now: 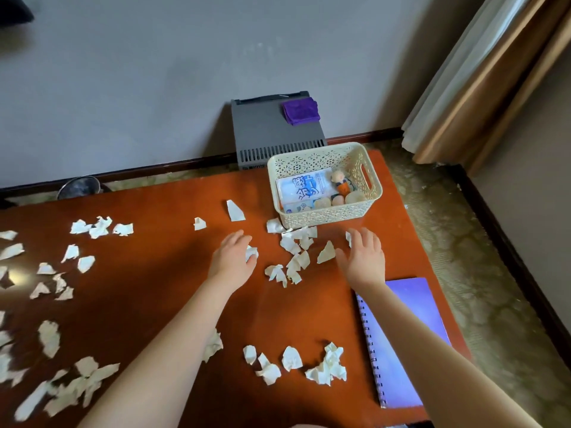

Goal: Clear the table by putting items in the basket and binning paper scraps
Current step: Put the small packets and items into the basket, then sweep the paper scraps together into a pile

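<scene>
- Torn paper scraps [292, 358] lay across the near part of the red-brown table [160, 291], with more along its left side and a cluster just in front of the basket.
- Near the right edge, a purple spiral notebook [411, 329] lay flat, partly under the right forearm.
- The left hand [234, 256] was palm down with its fingers bent over a crumpled scrap [251, 253]. Whether it gripped the scrap could not be told.
- The right hand [364, 257] was palm down with its fingers spread, holding nothing.
- The cream lattice basket [324, 216] stood at the far right of the table. Inside it were a blue-and-white packet [304, 188], a small figurine [340, 180] and some pale round pieces [353, 197].
- Beyond the table, a grey case [272, 134] leaned against the wall with a purple cloth [300, 111] on it.
- A round metal vessel [78, 186] stood on the floor past the far left edge. Its contents could not be made out.
</scene>
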